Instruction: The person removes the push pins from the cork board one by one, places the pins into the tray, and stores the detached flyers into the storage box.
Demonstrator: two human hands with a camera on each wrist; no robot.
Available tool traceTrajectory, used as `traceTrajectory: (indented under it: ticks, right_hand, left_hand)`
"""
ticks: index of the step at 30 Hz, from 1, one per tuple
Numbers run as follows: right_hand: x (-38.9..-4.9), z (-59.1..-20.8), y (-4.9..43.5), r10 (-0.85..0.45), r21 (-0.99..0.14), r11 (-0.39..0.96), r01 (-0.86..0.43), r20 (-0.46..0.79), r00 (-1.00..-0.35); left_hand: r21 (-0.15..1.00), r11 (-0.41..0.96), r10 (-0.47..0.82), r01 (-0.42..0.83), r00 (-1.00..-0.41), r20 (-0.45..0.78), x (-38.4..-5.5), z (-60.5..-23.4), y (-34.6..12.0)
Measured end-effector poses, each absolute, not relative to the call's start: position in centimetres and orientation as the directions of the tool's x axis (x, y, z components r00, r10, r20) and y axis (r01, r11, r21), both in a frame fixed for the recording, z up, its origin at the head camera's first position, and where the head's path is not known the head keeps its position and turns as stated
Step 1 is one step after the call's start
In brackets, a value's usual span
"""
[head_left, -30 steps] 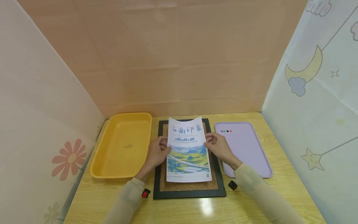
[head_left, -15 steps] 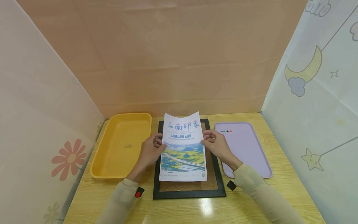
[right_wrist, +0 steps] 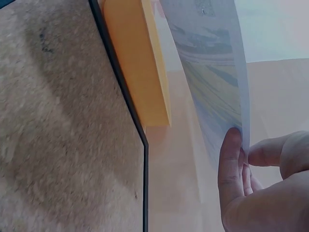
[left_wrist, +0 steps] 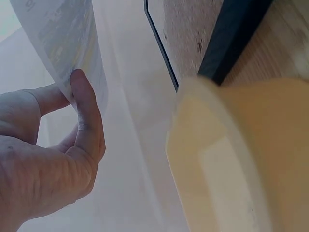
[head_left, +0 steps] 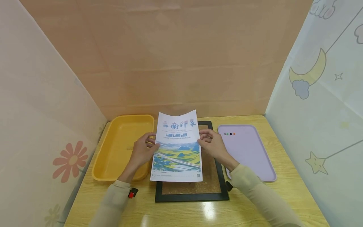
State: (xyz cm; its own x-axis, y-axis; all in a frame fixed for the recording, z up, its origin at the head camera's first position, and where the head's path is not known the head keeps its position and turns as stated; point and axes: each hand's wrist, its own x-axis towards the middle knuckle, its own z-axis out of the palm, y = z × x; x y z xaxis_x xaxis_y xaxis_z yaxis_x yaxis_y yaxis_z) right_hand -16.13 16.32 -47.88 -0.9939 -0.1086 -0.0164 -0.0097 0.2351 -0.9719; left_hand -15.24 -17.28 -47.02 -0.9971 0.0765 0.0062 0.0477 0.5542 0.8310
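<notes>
A printed paper poster (head_left: 176,151) with a landscape picture and large characters is held up between both hands, its top edge bowed. My left hand (head_left: 141,149) pinches its left edge between thumb and fingers; the left wrist view shows the left hand (left_wrist: 63,140) gripping the sheet. The right edge is pinched by my right hand (head_left: 214,145), and in the right wrist view the right hand's thumb and fingers (right_wrist: 231,164) close on the paper. Below the poster lies a black-framed cork board (head_left: 184,189), partly covered by it in the head view.
A yellow tray (head_left: 103,164) stands left of the board, under the left hand. To the right lies a lilac tray (head_left: 246,151) with several small coloured dots (head_left: 231,134) near its top. Fabric walls surround the wooden table (head_left: 246,211) at back and sides.
Both hands have carried the poster to the left and slightly up, off the middle of the board and partly over the yellow tray's right edge. The board and trays stay put.
</notes>
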Motion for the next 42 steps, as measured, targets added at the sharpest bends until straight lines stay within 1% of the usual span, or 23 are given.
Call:
traceTrajectory:
  ticks: [9, 15, 27, 33, 42]
  right_hand:
    - [-16.6, -47.2, 14.4, -0.105, -0.977, 0.213, -0.011, -0.012, -0.994]
    - [-17.0, -47.1, 13.6, -0.132, -0.981, 0.195, -0.007, -0.02, -0.991]
    - [-18.1, -48.8, 11.8, -0.139, -0.977, 0.211, 0.036, -0.067, -0.988]
    - [-18.6, -49.4, 10.8, -0.149, -0.979, 0.198, 0.053, -0.084, -0.985]
    - [-19.4, -49.7, 8.8, -0.165, -0.984, 0.173, 0.037, -0.066, -0.984]
  left_hand:
    - [0.825, 0.565, 0.063, 0.012, -0.998, -0.029, -15.5, -46.8, -19.4]
    - [0.822, 0.57, 0.055, -0.02, -0.996, -0.063, -15.6, -46.6, -20.5]
    - [0.824, 0.566, 0.079, -0.015, -0.994, -0.072, -15.6, -47.5, -22.9]
    - [0.838, 0.544, 0.086, -0.039, -0.991, -0.101, -15.6, -47.8, -23.9]
    - [0.857, 0.513, 0.116, -0.046, -0.986, -0.122, -15.4, -47.8, -25.6]
